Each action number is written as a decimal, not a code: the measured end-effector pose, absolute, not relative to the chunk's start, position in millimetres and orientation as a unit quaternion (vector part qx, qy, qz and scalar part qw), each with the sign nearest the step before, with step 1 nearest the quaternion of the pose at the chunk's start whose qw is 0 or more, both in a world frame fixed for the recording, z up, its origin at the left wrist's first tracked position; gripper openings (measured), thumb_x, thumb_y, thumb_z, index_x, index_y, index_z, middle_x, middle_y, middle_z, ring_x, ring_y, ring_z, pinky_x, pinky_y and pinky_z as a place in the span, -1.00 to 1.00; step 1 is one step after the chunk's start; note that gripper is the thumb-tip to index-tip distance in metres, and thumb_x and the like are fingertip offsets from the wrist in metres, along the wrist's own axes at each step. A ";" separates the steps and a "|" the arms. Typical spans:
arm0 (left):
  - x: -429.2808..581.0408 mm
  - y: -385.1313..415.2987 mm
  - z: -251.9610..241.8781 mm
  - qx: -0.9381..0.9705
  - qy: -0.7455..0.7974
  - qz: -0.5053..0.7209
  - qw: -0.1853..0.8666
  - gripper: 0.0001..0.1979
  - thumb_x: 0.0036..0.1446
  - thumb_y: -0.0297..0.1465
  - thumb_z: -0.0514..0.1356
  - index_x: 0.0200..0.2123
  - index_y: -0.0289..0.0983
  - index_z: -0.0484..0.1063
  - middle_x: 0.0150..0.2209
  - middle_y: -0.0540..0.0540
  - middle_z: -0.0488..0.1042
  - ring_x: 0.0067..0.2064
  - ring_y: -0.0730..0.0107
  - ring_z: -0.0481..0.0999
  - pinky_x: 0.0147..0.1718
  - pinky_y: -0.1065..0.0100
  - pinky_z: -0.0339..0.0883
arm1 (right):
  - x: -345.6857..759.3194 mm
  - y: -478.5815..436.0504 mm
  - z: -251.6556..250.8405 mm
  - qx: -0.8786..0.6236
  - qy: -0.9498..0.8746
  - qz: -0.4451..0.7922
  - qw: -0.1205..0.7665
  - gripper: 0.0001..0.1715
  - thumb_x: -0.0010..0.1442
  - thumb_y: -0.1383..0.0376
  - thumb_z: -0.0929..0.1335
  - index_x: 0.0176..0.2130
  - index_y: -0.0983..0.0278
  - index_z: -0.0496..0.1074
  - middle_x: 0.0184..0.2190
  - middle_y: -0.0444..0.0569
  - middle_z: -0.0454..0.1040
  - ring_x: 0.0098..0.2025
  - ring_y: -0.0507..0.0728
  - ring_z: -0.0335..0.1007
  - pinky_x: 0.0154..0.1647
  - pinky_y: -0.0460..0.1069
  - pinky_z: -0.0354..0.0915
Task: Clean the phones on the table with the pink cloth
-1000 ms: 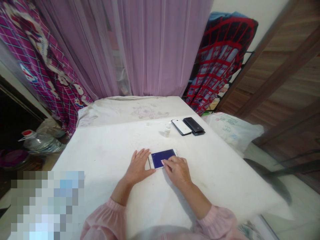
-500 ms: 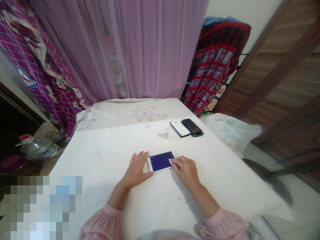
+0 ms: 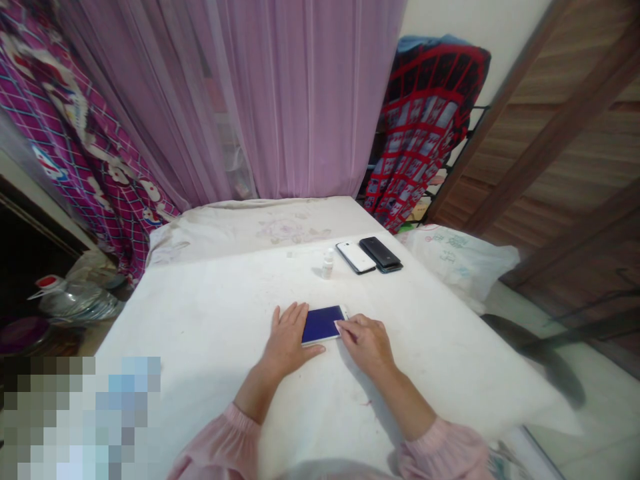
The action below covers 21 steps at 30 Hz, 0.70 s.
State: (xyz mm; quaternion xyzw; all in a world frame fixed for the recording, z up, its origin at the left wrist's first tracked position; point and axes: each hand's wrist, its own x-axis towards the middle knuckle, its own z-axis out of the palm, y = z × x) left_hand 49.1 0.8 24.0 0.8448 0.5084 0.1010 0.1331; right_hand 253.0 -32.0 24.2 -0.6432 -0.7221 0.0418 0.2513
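A white-framed phone [image 3: 321, 324] lies face up on the white-covered tabletop [image 3: 215, 320], with the left hand [image 3: 289, 335] spread across its left end, that grip released. The right hand [image 3: 369, 341] has its grip pinched on a small pale piece [image 3: 338, 325], too small to identify, near the phone's right end. Beyond stands a small bottle [image 3: 327, 265], near a white handset [image 3: 355, 257] and a black handset [image 3: 380, 252].

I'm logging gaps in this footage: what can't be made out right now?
In the head view:
White rectangular phone with a dark blue screen: left end hidden by the left hand.
Whatever the right hand may pinch: covered by its fingers, too small to tell.
Small white bottle: markings too small and blurred to read.
Pink fabric sleeves: cut off by the bottom edge.
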 end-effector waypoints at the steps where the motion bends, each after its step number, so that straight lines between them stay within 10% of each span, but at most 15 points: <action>1: 52.3 0.4 24.0 0.849 0.502 0.108 0.126 -0.19 0.09 0.01 0.18 0.28 -0.28 0.05 0.29 -0.29 0.15 0.33 -0.04 0.04 0.26 -0.18 -0.27 | 253.1 -32.3 25.0 -0.644 -0.723 0.041 0.247 -0.78 0.22 0.30 0.33 -0.23 0.06 0.58 -0.41 -0.17 0.50 -0.31 0.01 0.40 -0.19 -0.03 0.07; 21: 53.0 -0.3 16.8 0.869 0.471 0.133 0.076 -0.33 0.20 -0.09 0.09 0.26 -0.34 0.10 0.25 -0.29 0.22 0.29 -0.03 0.14 0.23 -0.12 -0.05 | 264.2 -6.9 31.7 -0.684 -0.692 0.079 0.218 -0.77 0.24 0.28 0.32 -0.20 0.06 0.58 -0.34 -0.15 0.53 -0.32 0.00 0.44 -0.25 -0.10 0.18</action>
